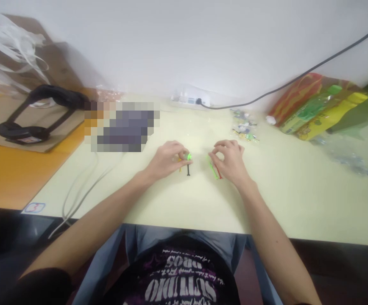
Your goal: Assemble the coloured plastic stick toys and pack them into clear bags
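Observation:
My left hand [169, 159] is closed in a pinch around a small bright green plastic piece [189, 156]. Just under its fingertips a thin black stick-like piece [188, 170] points down, and a bit of a yellow piece [180, 165] shows beside it; whether these join the green one I cannot tell. To the right, the thumb and fingers of my right hand [228, 159] are pinched at the upper ends of a thin light green piece [214, 170] and a thin red piece [219, 171]. The hand partly hides both.
Small packets [245, 127] lie at the back right, near a red and yellow bag [317, 106] and clear crumpled plastic [349, 159]. A power strip [188, 99] with a black cable sits by the wall. Left are a blurred-out dark object [125, 127], white cables [76, 186] and a black frame [40, 112].

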`<state>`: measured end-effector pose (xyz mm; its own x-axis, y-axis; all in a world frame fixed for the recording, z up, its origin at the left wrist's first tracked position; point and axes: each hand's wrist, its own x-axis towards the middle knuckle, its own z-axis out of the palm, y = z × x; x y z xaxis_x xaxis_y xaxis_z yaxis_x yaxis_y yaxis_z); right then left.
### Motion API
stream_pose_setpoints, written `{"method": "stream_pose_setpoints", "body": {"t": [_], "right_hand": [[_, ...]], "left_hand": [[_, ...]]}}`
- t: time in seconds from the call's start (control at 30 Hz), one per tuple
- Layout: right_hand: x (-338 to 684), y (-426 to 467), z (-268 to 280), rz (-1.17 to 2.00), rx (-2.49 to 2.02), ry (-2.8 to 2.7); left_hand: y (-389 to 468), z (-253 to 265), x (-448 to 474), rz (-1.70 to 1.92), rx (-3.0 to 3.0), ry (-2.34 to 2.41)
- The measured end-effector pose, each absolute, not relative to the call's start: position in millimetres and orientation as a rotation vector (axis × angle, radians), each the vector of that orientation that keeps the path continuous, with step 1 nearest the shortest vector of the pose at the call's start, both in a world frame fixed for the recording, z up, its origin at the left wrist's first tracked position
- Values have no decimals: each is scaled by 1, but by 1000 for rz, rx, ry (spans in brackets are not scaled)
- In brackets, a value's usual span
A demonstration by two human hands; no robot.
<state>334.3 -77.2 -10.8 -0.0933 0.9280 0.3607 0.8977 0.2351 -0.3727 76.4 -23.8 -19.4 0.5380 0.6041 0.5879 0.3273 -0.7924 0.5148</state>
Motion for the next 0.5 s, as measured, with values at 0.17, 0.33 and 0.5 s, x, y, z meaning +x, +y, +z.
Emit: {"method": "stream_pose_setpoints", "body": {"t": [0.17,0.33,0.5], "right_hand": [[339,-78,-9,113,-1641,-2064],[338,-77,-12,110,-1592,-2135],[340,-74,-17,50,-1612,-2155]], "left_hand": [[-26,-18,75,1094,2397,873],[-29,-16,76,1118,2398,870],[-29,-14,76,1079,2458,821]]}}
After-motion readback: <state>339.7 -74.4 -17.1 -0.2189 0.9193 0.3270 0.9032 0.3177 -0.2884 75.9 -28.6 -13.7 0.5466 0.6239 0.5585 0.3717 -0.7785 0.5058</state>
